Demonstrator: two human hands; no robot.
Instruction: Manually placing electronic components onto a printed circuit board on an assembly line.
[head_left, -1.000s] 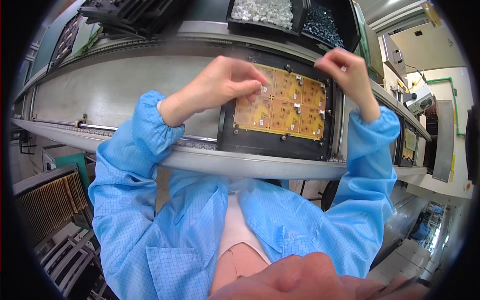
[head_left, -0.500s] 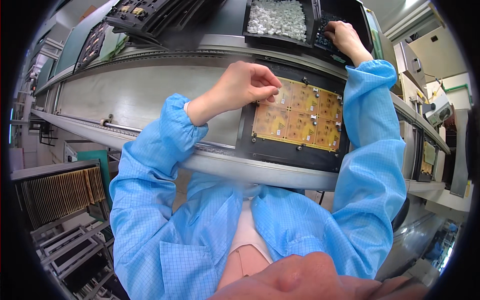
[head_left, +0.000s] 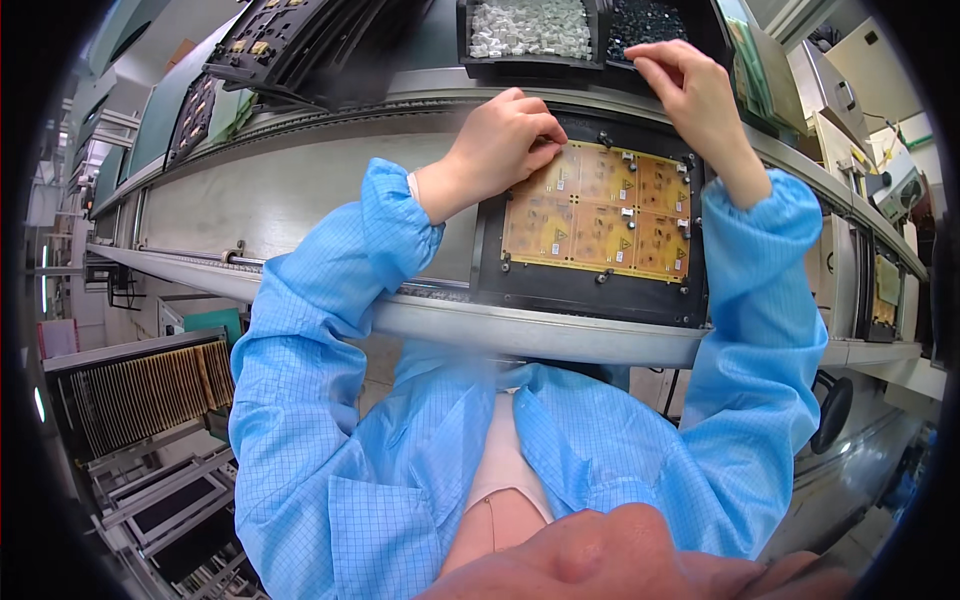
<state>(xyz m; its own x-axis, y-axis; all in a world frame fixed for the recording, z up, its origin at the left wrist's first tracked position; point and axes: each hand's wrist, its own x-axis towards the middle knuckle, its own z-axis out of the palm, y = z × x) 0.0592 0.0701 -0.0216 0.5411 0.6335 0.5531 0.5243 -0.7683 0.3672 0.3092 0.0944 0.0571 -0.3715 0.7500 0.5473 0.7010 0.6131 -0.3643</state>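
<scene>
A yellow-brown circuit board panel (head_left: 597, 222), divided into several squares, lies in a black carrier frame (head_left: 590, 295). My left hand (head_left: 497, 150) reaches over the panel's far left corner with thumb and fingers pinched. Whatever they grip is hidden. A few small white and dark parts (head_left: 628, 217) stand on the panel's middle and right squares. My right hand (head_left: 692, 95) hovers at the near edge of a black bin of small dark parts (head_left: 648, 25). Its thumb and forefinger are closed together, and anything between them is too small to name.
Beside the dark parts is a black bin of white connector-like pieces (head_left: 530, 30). The carrier sits on a conveyor with a metal rail (head_left: 540, 335) along its near side. Black carrier trays (head_left: 290, 50) are stacked at the far left. A slotted rack (head_left: 150, 395) stands at lower left.
My left hand has moved from above the panel's left part to its far left corner. My right hand has drawn back out of the dark-parts bin. The view has shifted slightly.
</scene>
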